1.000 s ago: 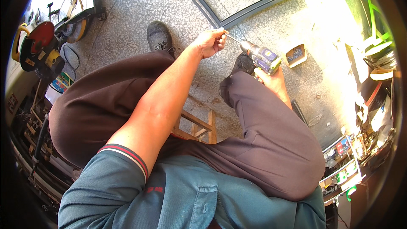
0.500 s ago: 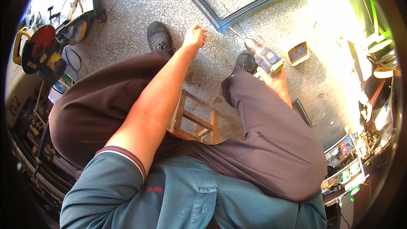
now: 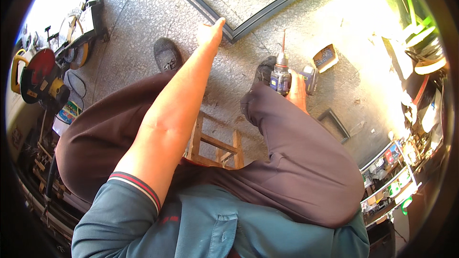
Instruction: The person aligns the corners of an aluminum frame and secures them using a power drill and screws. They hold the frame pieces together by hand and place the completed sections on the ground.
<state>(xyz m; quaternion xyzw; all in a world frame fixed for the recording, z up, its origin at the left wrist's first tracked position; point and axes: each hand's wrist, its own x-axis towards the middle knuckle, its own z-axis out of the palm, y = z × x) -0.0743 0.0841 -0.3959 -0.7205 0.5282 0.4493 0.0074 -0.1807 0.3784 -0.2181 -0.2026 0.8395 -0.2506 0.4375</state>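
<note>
A dark grey rectangular frame [image 3: 272, 15] lies on the floor ahead, one corner pointing toward me. Beside that corner, my left hand [image 3: 210, 34] is closed on the frame's left rail, its thumb over the top; some of its fingers are hidden. My right hand [image 3: 297, 90] grips a cordless drill [image 3: 280, 77] by its handle, near my right shoe. The drill's long thin bit points away from me, apart from the frame, and its battery shows to the right of the hand.
An open box of small screws or similar pieces [image 3: 326, 58] stands right of the drill. A small dark frame [image 3: 335, 125] lies nearer me. A cut-off saw with a red disc [image 3: 42, 69] stands at left. Between my legs is a wooden stool [image 3: 217, 142]. Cluttered shelves [image 3: 392, 177] line the right.
The drill has turned from pointing at the frame's corner to pointing straight ahead, away from it. My left hand has come onto the frame, which appears further left in view.
</note>
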